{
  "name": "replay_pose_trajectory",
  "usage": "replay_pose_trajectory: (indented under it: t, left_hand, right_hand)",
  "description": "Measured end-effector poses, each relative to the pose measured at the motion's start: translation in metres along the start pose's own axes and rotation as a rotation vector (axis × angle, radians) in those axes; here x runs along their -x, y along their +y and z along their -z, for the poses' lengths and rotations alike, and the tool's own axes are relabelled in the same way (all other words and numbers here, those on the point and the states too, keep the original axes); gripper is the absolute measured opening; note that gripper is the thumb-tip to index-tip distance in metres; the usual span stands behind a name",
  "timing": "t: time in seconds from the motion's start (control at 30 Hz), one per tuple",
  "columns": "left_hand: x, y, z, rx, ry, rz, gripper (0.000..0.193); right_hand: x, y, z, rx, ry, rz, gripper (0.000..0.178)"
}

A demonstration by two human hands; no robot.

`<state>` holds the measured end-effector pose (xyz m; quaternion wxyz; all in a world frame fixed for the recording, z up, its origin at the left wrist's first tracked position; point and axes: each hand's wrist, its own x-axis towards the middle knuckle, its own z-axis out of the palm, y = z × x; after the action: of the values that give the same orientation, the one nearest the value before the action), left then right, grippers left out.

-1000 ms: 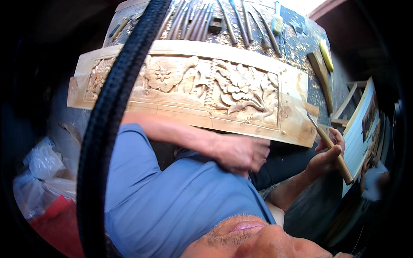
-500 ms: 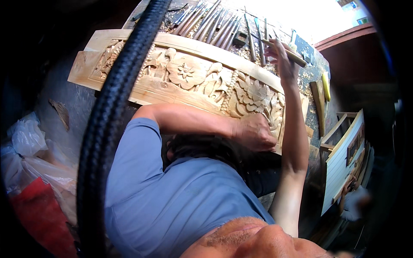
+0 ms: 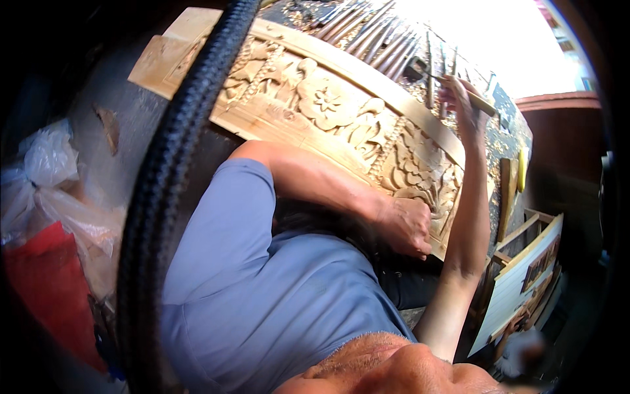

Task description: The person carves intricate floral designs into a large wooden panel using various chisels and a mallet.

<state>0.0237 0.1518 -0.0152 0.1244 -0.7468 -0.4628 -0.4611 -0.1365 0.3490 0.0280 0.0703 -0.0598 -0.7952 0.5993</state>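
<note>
A long pale wooden panel (image 3: pixel 341 141), carved with flowers and beaded bands, lies slantwise across the workbench. At its near right part, my left hand (image 3: pixel 405 226) is closed in a fist at the panel's edge, with the inside of the fingers hidden. My right hand (image 3: pixel 464 105) is raised past the panel's far right end, its fingers closed round a carving chisel (image 3: pixel 484 105). The chisel's light wooden handle points to the right, and a thin dark shaft shows on its other side. Several more carving chisels (image 3: pixel 367 33) lie in a row behind the panel.
Wood shavings (image 3: pixel 502 134) litter the workbench. A wooden bar (image 3: pixel 507 190) and a yellow object (image 3: pixel 523 169) lie at its right side. At lower right stands a pale framed board (image 3: pixel 518 282), with a blurred person beyond. Plastic bags (image 3: pixel 49 161) and red material (image 3: pixel 49 282) are at left. A black braided cord (image 3: pixel 177 151) crosses the view.
The whole view has tilted, so the panel and chisels sit further right and slope more. My right hand still holds the chisel, and my left fist stays at the panel's near edge.
</note>
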Motion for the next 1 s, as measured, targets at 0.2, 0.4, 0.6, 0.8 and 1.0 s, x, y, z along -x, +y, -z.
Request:
replay_pose_trajectory:
  t: [0.2, 0.4, 0.6, 0.8, 1.0]
  left_hand:
    - [0.003, 0.005, 0.004, -0.108, -0.043, -0.114, 0.026]
    - [0.001, 0.009, 0.002, -0.159, -0.117, -0.183, 0.019]
    - [-0.002, 0.01, 0.008, -0.188, -0.129, -0.232, 0.02]
    - [-0.001, 0.018, 0.009, -0.167, -0.069, -0.26, 0.02]
    - [0.003, 0.044, 0.005, 0.033, -0.051, -0.408, 0.017]
  right_hand:
    - [0.036, 0.031, 0.026, 0.067, 0.251, 0.251, 0.036]
    - [0.084, 0.043, 0.06, 0.493, 0.473, 0.343, 0.033]
    - [0.092, 0.046, 0.079, 0.743, 0.431, 0.288, 0.032]
    - [0.087, 0.048, 0.08, 0.699, 0.375, 0.207, 0.034]
    - [0.079, 0.059, 0.091, 0.862, 0.411, 0.305, 0.039]
